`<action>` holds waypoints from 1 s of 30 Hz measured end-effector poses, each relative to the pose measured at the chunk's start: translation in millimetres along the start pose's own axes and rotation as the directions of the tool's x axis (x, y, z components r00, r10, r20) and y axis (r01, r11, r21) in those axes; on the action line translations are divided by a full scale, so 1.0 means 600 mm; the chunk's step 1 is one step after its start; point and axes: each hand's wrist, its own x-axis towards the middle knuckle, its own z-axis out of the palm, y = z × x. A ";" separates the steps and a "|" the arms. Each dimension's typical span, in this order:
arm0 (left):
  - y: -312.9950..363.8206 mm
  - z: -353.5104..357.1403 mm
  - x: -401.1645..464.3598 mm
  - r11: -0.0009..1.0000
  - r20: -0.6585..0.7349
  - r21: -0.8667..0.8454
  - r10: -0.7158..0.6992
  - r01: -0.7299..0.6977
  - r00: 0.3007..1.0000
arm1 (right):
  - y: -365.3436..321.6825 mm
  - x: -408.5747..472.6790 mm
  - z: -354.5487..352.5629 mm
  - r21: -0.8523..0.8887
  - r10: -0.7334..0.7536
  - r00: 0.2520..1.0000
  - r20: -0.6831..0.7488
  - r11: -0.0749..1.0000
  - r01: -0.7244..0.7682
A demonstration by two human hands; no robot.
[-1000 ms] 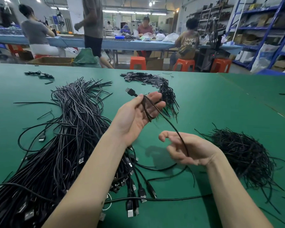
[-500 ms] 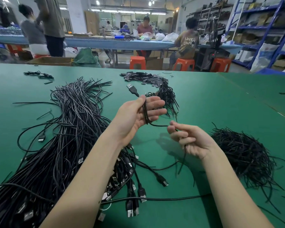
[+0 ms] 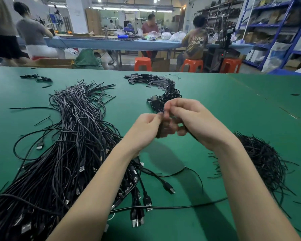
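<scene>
Green table [image 3: 233,105]: big USB cable heap [image 3: 63,153] (left), ties pile [image 3: 261,159] right, black sleeves [image 3: 146,80] far.

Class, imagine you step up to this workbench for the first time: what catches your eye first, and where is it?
At the centre, the left hand and right hand grip a coiled black cable above the green table. A great heap of black USB cables sprawls along the left, and a bristly pile of short black strands lies at the right.
</scene>
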 end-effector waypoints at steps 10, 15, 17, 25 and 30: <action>0.006 -0.017 0.010 0.779 -0.084 -0.624 -0.142 0.059 0.986 | 0.090 -0.001 0.004 0.177 0.195 0.918 0.346 0.947 -0.268; 0.004 -0.011 0.008 0.853 -0.084 -0.521 -0.050 -0.001 0.995 | 0.100 0.001 -0.007 0.306 0.124 0.955 0.271 0.929 -0.207; 0.005 -0.010 0.006 0.877 -0.074 -0.479 -0.005 -0.031 0.997 | 0.101 0.003 -0.001 0.355 0.109 0.957 0.268 0.912 -0.203; 0.002 -0.013 0.005 0.868 -0.020 -0.495 0.018 -0.025 1.000 | 0.095 0.012 -0.001 0.544 0.200 0.949 0.243 0.782 -0.304; -0.007 -0.017 0.006 0.872 0.143 -0.487 0.032 0.042 0.989 | 0.085 0.016 -0.002 0.161 0.097 0.994 -0.052 0.983 -0.087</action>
